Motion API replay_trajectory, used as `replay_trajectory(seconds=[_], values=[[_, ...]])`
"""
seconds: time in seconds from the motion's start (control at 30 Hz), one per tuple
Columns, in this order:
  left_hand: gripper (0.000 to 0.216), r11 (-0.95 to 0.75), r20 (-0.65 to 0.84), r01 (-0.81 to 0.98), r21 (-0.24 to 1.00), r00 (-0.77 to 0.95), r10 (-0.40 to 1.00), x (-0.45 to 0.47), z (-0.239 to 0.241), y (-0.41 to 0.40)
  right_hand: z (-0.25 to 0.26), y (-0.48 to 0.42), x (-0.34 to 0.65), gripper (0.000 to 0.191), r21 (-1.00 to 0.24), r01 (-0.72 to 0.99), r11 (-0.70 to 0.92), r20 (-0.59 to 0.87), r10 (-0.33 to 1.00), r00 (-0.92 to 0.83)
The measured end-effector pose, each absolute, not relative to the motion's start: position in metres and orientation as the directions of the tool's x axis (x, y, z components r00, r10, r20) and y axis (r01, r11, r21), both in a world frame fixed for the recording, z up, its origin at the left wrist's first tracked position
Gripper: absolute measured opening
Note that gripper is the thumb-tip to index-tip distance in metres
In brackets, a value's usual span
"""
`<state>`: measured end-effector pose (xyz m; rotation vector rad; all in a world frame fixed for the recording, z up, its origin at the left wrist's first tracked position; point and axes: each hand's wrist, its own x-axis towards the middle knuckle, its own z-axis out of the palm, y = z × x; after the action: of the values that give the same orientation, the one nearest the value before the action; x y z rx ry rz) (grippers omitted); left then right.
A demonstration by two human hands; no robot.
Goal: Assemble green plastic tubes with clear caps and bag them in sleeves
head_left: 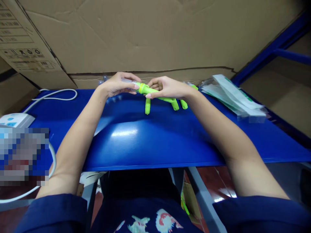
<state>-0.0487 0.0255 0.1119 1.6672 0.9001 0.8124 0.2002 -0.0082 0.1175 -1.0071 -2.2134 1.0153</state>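
Both my hands meet over the far middle of the blue table [155,136]. My left hand [119,84] pinches a clear plastic cap or tube [128,81]. Its end meets the yellow-ringed tip of a bright green pen-like piece [152,92]. My right hand [168,87] is closed around that green piece. Three more green pieces lie on the table just below my right hand: one [147,106] pointing toward me, two others [175,104] [184,104] to its right.
A stack of clear plastic bags [230,95] lies at the far right of the table. A white power strip [16,119] with a white cable [60,95] sits at the left. Large cardboard boxes [145,32] wall off the back. A blue shelf frame [272,48] stands at right.
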Motion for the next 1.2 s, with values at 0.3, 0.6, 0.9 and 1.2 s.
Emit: replay_trajectory(seconds=[0.3, 0.6, 0.9, 1.2], values=[[0.041, -0.225, 0.128, 0.136, 0.965, 0.504, 0.854, -0.054, 0.118, 0.028, 0.111, -0.01, 0.194, 0.03, -0.502, 0.524, 0.688, 0.388, 0.721, -0.574], [0.049, -0.356, 0.249, 0.147, 0.923, 0.477, 0.842, -0.049, 0.117, 0.029, 0.098, -0.007, 0.19, 0.025, -0.229, 0.682, 0.695, 0.46, 0.695, -0.553], [0.04, -0.475, 0.309, 0.226, 0.851, 0.517, 0.799, -0.044, 0.129, 0.014, 0.105, -0.003, 0.196, 0.022, -0.499, 0.549, 0.671, 0.363, 0.737, -0.57], [0.049, -0.497, 0.279, 0.297, 0.816, 0.55, 0.787, -0.043, 0.122, 0.019, 0.109, 0.002, 0.21, 0.048, -0.808, 0.386, 0.445, 0.062, 0.716, -0.695]])
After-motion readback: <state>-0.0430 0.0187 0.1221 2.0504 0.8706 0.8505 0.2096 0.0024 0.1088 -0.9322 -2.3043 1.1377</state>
